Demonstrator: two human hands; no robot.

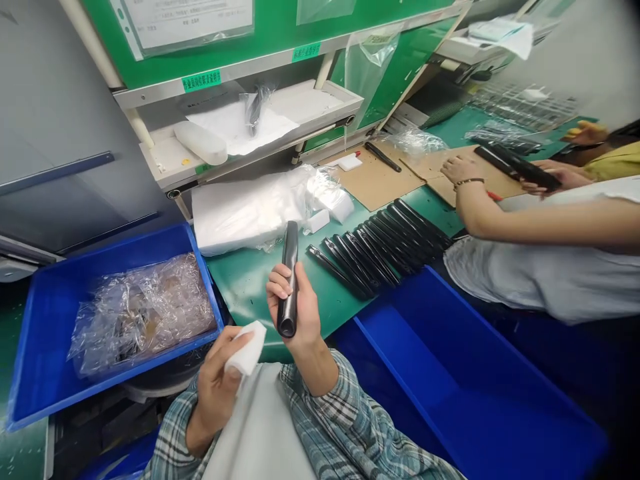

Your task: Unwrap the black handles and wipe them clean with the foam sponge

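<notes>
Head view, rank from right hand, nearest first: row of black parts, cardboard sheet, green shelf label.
From the right hand:
1. Row of black parts, just to its right.
2. Cardboard sheet, behind that row.
3. Green shelf label, high at back.

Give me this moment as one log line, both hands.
left hand: holds white pad | right hand: grips black part | green mat: row of black parts | blue bin: crumpled plastic

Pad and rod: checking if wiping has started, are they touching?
Apart. Head view: the pad in the left hand sits clear of the rod in the right hand.
</notes>
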